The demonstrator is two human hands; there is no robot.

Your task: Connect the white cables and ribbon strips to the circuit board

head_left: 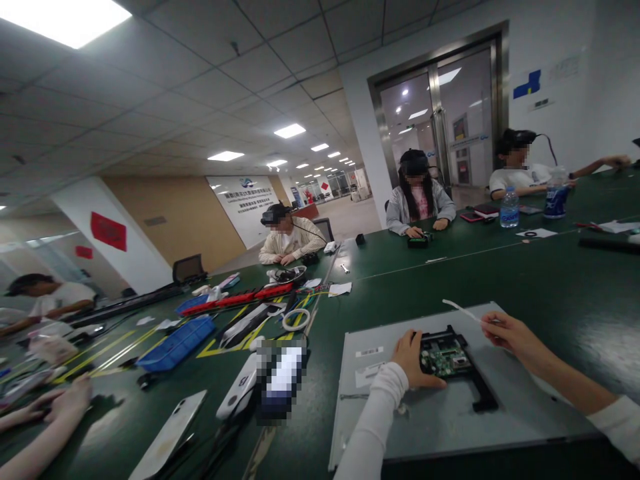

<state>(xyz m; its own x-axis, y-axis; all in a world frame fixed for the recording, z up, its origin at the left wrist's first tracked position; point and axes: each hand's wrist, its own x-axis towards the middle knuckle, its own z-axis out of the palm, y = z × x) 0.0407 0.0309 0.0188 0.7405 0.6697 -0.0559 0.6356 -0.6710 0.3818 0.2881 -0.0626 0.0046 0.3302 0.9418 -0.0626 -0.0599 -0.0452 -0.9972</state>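
Observation:
My left hand (413, 363), its sleeve white at the wrist, grips the left end of a black frame with its thumb and fingers. A green circuit board (450, 360) sits in this black frame (484, 393), whose arm reaches toward the lower right. Beneath it lies a large flat grey metal panel (520, 427) with white labels near its left side. Above the panel's upper right corner, my right hand (505, 331) pinches one end of a thin white strip (461, 309). The strip's free end points left; I cannot tell whether it is a cable or a tie.
Left of the panel lie a lit phone (284, 377), a white power bank (240, 387) and another phone (170, 433). Farther off are a blue tray (177, 343), a white cable coil (297, 321) and water bottles (509, 208). A co-worker's hands (67, 403) rest at lower left; several people sit around.

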